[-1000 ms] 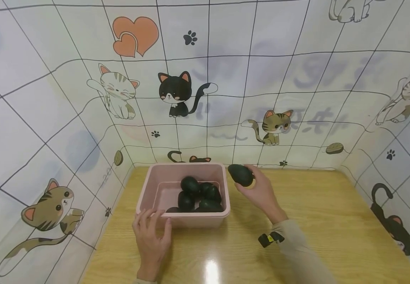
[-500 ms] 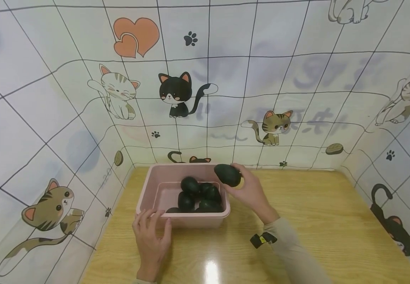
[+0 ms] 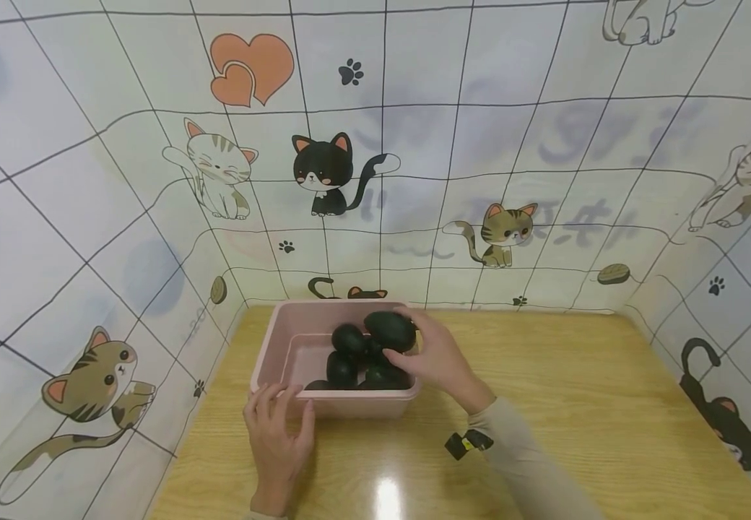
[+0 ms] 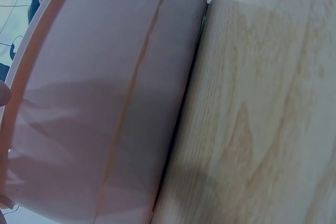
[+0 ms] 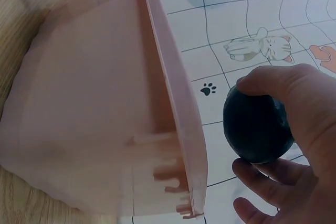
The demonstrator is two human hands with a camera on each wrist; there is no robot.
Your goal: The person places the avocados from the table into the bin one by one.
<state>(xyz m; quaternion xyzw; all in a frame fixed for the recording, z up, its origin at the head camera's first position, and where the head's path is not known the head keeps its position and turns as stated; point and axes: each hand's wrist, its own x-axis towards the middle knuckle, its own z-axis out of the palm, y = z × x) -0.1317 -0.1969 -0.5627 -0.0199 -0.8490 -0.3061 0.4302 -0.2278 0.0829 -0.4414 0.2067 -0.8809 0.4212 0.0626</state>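
In the head view, my right hand grips a dark green avocado over the right side of the pink plastic bin. Its thumb and fingertips hold the avocado from the right, above the others inside. The right wrist view shows this avocado between thumb and fingers, just past the bin's rim. Several more avocados lie mostly in the bin's right half. My left hand rests its relaxed fingertips on the front rim at the left corner. One fingertip shows at the rim in the left wrist view.
The bin stands on a wood-grain table, near its back left. A white sheet printed with cats and grid lines rises behind and at both sides. A black strap with a small device sits at my right wrist.
My right hand has carried the avocado leftward and down, from beside the bin's right edge to over the avocados inside. The left hand and the bin have stayed in place.
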